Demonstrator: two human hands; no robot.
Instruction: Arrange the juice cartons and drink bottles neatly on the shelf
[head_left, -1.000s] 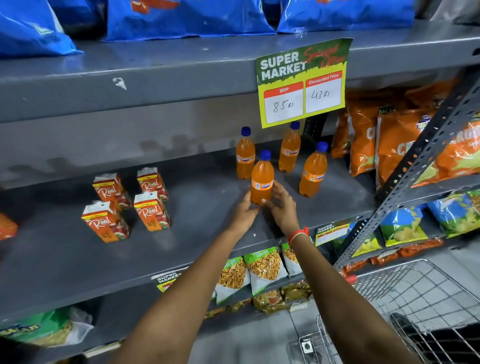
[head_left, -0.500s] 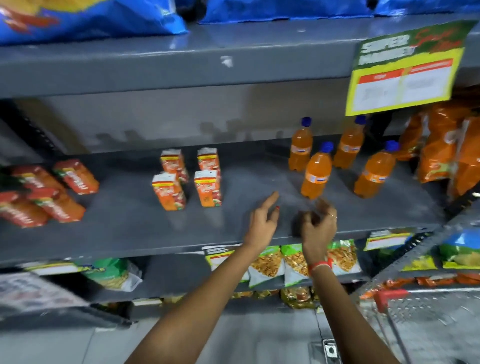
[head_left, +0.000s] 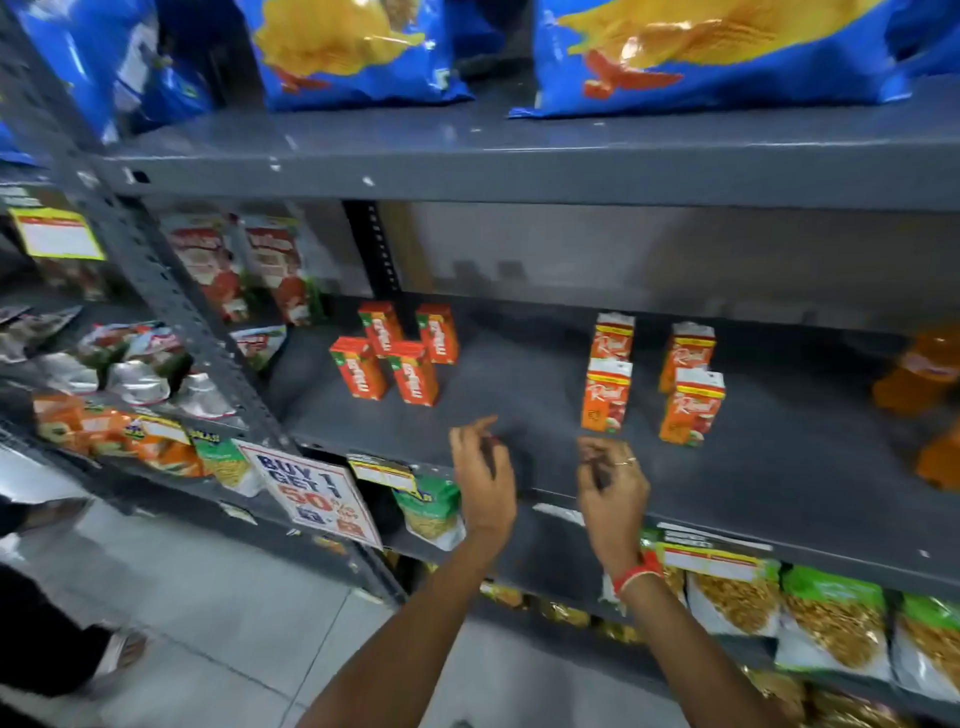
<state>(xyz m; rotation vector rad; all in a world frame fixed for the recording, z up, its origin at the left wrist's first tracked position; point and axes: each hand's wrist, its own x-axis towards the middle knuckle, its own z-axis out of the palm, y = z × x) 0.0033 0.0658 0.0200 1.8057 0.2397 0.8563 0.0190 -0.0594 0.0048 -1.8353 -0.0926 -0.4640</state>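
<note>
On the grey middle shelf stand two groups of juice cartons. Several plain orange cartons are clustered at the left, upright. Several orange-and-white "Real" cartons stand in two short rows to their right. Blurred orange drink bottles show at the far right edge. My left hand hovers over the shelf's front edge, fingers loosely curled, holding nothing. My right hand, with a ring and a red wrist thread, hovers just below the near "Real" carton, also holding nothing.
Blue chip bags fill the shelf above. Green snack packets hang below the shelf's front edge. A "Buy 1 Get 1" sign hangs at the lower left. Packets crowd the neighbouring rack on the left.
Both hands let go of the orange bottle and moved left along the shelf. My view swung left, so the bottles slid to the right edge and the plain orange cartons came into view.
</note>
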